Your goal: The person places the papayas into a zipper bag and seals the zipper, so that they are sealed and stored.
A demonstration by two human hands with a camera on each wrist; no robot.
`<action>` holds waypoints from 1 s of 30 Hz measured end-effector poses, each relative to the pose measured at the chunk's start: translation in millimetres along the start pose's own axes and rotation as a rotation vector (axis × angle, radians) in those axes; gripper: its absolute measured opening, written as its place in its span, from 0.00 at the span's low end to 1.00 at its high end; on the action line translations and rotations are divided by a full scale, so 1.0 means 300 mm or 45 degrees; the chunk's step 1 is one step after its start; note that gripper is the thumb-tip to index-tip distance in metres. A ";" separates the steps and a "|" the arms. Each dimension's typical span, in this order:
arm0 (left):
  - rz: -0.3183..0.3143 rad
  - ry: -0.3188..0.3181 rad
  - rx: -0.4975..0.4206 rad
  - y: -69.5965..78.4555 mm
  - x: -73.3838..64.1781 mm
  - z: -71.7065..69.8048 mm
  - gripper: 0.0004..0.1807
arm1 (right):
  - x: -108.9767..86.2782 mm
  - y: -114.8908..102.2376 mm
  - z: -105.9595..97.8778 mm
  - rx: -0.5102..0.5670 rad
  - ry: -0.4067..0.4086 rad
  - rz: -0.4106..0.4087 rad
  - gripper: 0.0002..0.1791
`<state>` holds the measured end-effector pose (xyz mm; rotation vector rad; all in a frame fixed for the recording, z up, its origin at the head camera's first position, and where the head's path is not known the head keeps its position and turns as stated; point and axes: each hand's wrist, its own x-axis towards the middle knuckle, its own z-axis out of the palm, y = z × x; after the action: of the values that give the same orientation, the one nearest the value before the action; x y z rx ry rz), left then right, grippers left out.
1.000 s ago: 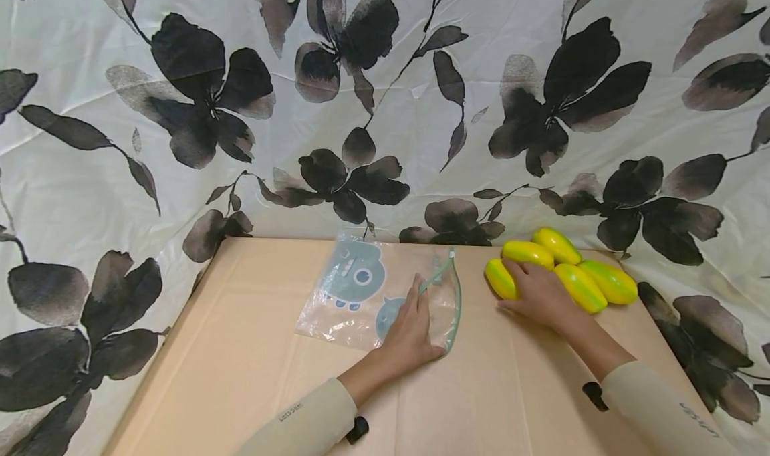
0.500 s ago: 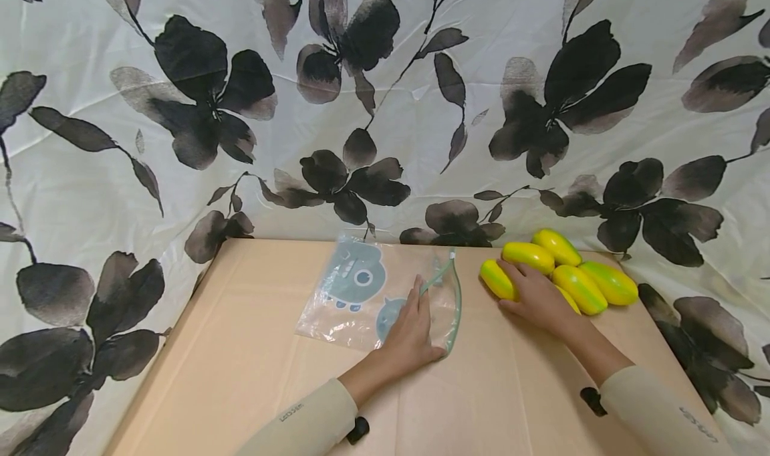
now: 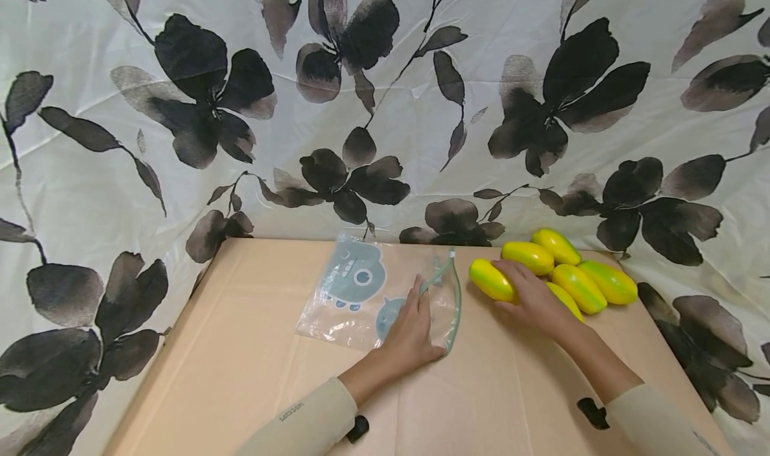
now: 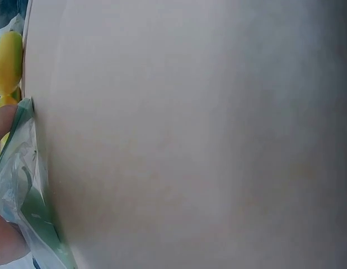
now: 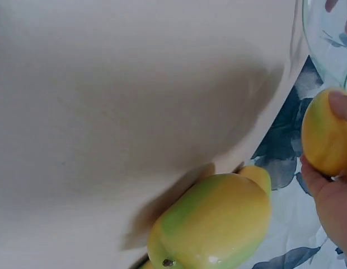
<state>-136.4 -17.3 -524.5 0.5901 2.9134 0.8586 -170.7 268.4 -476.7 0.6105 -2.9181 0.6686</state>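
My right hand point(image 3: 532, 295) grips a yellow-green mango point(image 3: 492, 281), with the thumb on its near side and fingers over its top. In the right wrist view that mango point(image 5: 324, 134) shows between thumb and fingers. The left hand point(image 3: 410, 332) lies at the mouth of a clear zip bag point(image 3: 345, 309) with blue cartoon prints. Its fingers are straight and the thumb is spread away, with the parted green zip edge point(image 3: 459, 302) running between them. In the left wrist view the bag's green edge point(image 4: 42, 218) shows beside the fingers.
Several more mangoes point(image 3: 579, 289) are grouped at the back right, around and behind the right hand. Everything lies on a cardboard-coloured tabletop point(image 3: 252, 349). A white cloth point(image 3: 445, 142) with dark flowers hangs behind and beside it.
The right hand and the gripped mango have shifted slightly left, away from the other mangoes, uncovering more of one beside the wrist. The left hand and the bag have stayed put.
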 end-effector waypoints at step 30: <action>0.021 -0.079 0.039 0.006 -0.001 -0.016 0.67 | 0.047 -0.120 0.075 0.058 -0.143 0.012 0.45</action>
<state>-136.2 -18.4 -519.6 0.6320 2.8750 0.7836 -169.3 223.9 -480.3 0.6600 -3.0180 0.7270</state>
